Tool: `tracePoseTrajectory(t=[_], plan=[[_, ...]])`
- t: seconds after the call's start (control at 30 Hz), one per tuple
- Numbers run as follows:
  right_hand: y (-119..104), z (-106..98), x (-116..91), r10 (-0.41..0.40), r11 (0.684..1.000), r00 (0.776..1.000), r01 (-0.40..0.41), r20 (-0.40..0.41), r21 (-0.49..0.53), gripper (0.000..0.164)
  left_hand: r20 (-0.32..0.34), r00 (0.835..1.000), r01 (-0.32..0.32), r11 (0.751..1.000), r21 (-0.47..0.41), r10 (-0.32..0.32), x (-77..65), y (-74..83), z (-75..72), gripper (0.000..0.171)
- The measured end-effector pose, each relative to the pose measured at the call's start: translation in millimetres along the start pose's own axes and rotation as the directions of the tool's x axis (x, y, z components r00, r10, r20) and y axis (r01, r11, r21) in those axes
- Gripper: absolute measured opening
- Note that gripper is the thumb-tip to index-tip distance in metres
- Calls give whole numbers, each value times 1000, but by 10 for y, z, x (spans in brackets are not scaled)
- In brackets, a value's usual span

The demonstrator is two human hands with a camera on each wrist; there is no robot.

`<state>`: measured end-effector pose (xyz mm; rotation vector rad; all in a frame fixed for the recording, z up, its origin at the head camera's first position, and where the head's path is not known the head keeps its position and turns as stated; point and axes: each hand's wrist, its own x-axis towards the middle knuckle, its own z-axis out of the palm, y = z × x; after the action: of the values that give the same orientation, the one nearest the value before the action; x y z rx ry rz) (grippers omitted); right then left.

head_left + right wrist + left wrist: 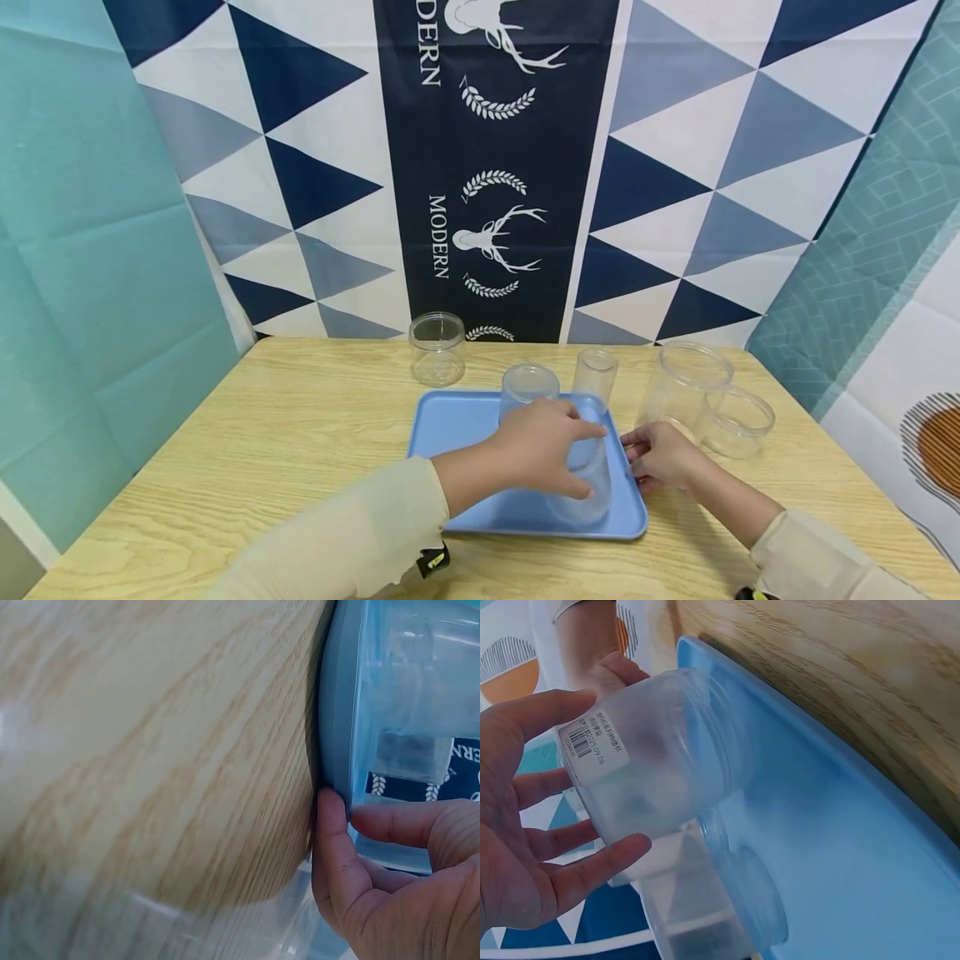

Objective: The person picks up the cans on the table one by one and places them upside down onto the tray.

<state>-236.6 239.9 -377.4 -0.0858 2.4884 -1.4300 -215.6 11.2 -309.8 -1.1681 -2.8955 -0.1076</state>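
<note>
On a blue tray [465,425], a frosted clear jar [660,765] with a white barcode label on its end stands near the front right corner. My left hand [536,446] is at this jar, fingers spread about its labelled end. The thumb and fingers stand wide apart there. With my right hand [663,458] I pinch the tray's right rim, thumb on the inner side and fingers against the outside. Another clear jar [528,382] stands at the back of the tray, partly behind my left hand.
A clear jar [437,354] is behind the tray on the wooden table [300,433]. To the right stand a narrow clear cylinder [596,371], a large clear jar [686,383] and a low clear jar [738,425]. A patterned cloth [495,167] hangs behind the table.
</note>
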Motion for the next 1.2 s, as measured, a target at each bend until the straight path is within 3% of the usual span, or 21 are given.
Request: tracePoseTrajectory(t=[0.37, 0.67, 1.0, 1.2], plan=[[-11, -7, -7, -6, 1000, 1000, 6, 11, 4, 43, 63, 998, -8, 985, 174, -3, 159, 230, 66, 66], [-15, 3, -6, -4, 1000, 1000, 4, -9, -26, 46, 39, 999, -4, 986, 166, -3, 202, 311, 142, 64], [-15, 41, -27, -30, 998, 999, 29, -11, -60, 45, -57, 998, -26, 992, 124, 33, 124, 297, 248, 60], [-21, 54, -31, -26, 995, 999, 22, -42, -93, 42, -55, 998, -34, 994, 106, 40, 105, 287, 244, 59]])
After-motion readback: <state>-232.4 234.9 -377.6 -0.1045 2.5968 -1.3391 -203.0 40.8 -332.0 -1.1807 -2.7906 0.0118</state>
